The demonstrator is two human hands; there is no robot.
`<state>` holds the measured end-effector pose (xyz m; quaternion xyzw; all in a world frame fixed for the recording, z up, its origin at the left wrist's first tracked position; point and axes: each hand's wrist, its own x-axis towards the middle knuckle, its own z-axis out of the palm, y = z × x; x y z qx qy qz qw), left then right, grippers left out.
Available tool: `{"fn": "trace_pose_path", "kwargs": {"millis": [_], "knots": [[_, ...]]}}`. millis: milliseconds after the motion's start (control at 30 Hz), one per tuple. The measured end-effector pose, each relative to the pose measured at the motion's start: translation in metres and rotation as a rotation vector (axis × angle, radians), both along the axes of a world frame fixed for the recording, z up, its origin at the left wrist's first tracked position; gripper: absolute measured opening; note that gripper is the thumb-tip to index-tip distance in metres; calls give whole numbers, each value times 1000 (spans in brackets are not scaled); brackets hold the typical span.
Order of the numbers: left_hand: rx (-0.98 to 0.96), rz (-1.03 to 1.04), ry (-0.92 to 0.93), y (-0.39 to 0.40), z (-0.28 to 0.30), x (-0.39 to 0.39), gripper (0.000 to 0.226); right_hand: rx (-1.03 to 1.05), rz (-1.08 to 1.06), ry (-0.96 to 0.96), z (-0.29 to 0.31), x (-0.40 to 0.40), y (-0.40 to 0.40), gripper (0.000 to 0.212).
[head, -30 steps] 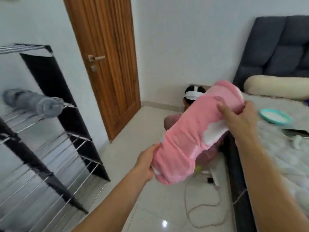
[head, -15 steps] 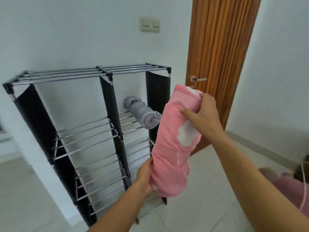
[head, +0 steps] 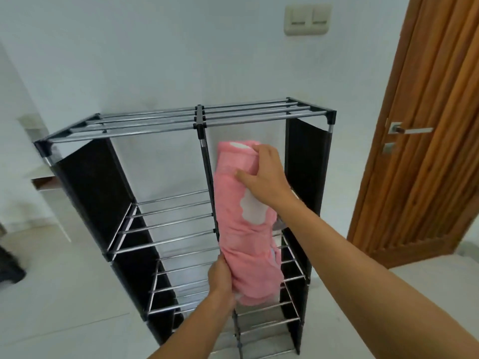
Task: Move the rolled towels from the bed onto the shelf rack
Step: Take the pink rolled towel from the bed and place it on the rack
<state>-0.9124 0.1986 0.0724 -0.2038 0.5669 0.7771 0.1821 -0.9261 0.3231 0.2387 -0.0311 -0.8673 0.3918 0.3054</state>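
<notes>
Got the pink rolled towel [head: 245, 224] nearly upright mid-frame, in front of the shelf rack [head: 181, 120]. My left hand [head: 221, 277] grips its bottom end and my right hand [head: 267, 174] wraps the top (fingertips hidden behind the roll). A grey scrap peeks out behind it, too covered to identify.

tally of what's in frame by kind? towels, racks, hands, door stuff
Pink towel: 1, held by left hand and right hand
Grey towel: 1, mostly hidden behind the pink one
Shelf rack: 1
Door: 1
Wall switch: 1
Hands: 2
Total: 7
</notes>
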Motion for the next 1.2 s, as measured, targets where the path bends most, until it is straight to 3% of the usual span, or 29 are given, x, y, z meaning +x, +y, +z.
{"fn": "trace_pose_path", "kwargs": {"millis": [167,367,633,767,867,1000,1200], "knots": [[-74,92,103,-5,6,-31,27,-213,26,-32,7,-57,12,63],[-93,21,149,-1,12,-56,36,-225,-54,-152,-1,-113,33,64],[130,-160,102,26,35,-76,33,-187,-166,-206,-8,-150,66,74],[284,-127,83,31,37,-89,34,-172,-69,-234,-5,-162,58,91],[329,-92,111,36,34,-89,39,-45,-4,-373,-11,-173,41,90],[203,-165,160,32,39,-84,49,141,39,-682,-36,-179,29,81],[-203,-387,262,11,36,-62,75,194,-5,-717,-46,-177,27,80]]}}
